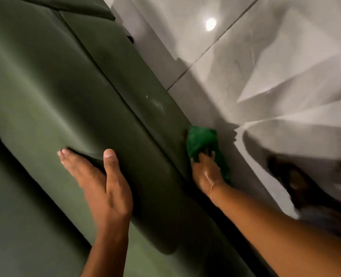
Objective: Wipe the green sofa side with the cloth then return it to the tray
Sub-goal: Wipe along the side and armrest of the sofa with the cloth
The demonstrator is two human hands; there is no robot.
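The dark green sofa (51,92) fills the left half of the head view, its outer side (145,116) dropping to the floor along a diagonal. My right hand (206,172) presses a bright green cloth (201,142) against the lower part of that side, near the floor. My left hand (103,182) rests flat on the top of the armrest, fingers spread, thumb over the edge. Pale marks (157,104) show on the sofa side above the cloth. No tray is in view.
Glossy grey floor tiles (255,66) with dark grout lines cover the right half, reflecting a ceiling light (211,24). A dark, blurred foot or sandal (291,180) stands on the floor at the lower right, close to my right arm.
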